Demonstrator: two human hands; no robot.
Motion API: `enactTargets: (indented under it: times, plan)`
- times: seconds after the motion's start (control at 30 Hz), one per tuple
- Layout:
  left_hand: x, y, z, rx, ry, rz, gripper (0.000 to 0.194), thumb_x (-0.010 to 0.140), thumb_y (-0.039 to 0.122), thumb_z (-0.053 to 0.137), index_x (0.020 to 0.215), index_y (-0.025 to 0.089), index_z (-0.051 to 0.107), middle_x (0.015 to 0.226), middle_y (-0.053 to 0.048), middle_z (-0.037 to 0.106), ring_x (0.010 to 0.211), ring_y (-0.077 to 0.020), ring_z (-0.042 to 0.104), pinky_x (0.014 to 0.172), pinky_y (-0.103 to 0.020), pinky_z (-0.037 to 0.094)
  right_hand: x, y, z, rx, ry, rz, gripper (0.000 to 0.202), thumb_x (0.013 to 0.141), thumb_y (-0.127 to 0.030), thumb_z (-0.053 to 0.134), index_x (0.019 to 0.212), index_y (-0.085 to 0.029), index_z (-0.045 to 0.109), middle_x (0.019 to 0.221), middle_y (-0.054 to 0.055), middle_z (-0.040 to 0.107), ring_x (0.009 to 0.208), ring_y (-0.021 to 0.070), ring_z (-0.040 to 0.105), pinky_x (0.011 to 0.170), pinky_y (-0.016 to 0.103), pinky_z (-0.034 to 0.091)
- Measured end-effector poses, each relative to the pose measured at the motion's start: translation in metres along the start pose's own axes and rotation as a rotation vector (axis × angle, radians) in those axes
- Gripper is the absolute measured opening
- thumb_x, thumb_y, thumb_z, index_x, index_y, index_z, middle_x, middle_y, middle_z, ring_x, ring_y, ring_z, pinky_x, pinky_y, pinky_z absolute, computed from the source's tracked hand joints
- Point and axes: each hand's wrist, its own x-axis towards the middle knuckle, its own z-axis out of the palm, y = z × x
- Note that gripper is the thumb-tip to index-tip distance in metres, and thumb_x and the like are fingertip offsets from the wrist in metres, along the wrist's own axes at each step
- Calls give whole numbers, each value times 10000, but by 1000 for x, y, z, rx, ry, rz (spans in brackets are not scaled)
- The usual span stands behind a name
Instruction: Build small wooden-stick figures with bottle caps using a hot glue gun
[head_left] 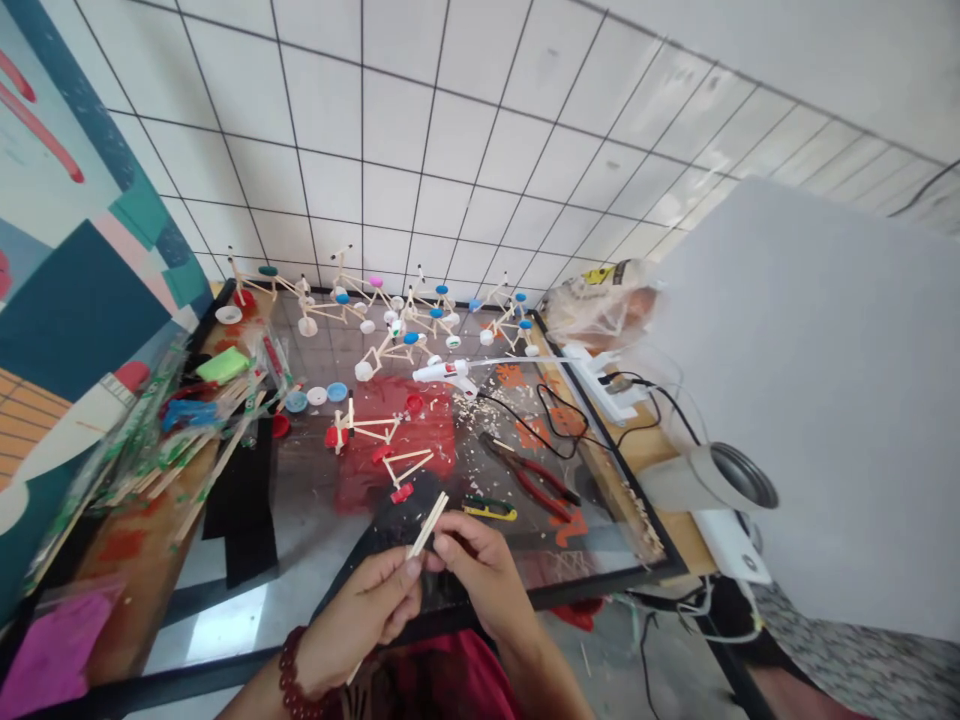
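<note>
My left hand [379, 597], closed, grips a few thin wooden sticks [429, 524] that slant up from its fingers. My right hand [478, 562] has its thumb and curled fingers pinched against the same bundle, just to the right. Beyond the hands, on a red mat [435, 440], lie a stick frame with red bottle-cap wheels [364, 428] and a smaller stick piece with red caps [405, 462]. A yellow-green utility knife [489, 508] and red-handled pliers [532, 480] rest right of them. The lower ends of the sticks are partly hidden by my left hand.
Several finished stick models with coloured caps [409, 338] stand along the back edge. A white glue gun [450, 374] lies near them, its cord running right by a power strip [611, 385]. Bagged sticks [161, 465] and black sheets [238, 510] lie left.
</note>
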Motion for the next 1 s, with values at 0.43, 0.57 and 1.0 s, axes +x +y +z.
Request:
enactTargets:
  times: [0.43, 0.57, 1.0]
  plan:
    - [-22, 14, -18, 788, 187, 343, 345, 996, 407, 418, 1065, 197, 683, 901, -82, 686, 869, -195, 632, 815, -308, 492, -9, 32, -5, -111, 71, -57, 336, 894, -469, 633, 741, -171, 612, 635, -29, 497, 598, 111, 440, 575, 227, 365]
    - [-37, 36, -79, 1370, 520, 622, 361, 981, 239, 418, 1255, 216, 653, 1187, -117, 712, 1205, -279, 586, 1049, -456, 416, -16, 46, -14, -126, 126, -124, 305, 915, -416, 612, 733, -172, 603, 636, -24, 466, 607, 118, 407, 579, 240, 344]
    - [-64, 70, -183, 1865, 843, 404, 416, 963, 340, 460, 1260, 97, 620, 1217, -204, 691, 1144, -366, 616, 958, -533, 447, -21, 41, -12, -295, 39, -87, 372, 907, -490, 588, 711, -174, 578, 647, -28, 441, 605, 119, 390, 574, 232, 334]
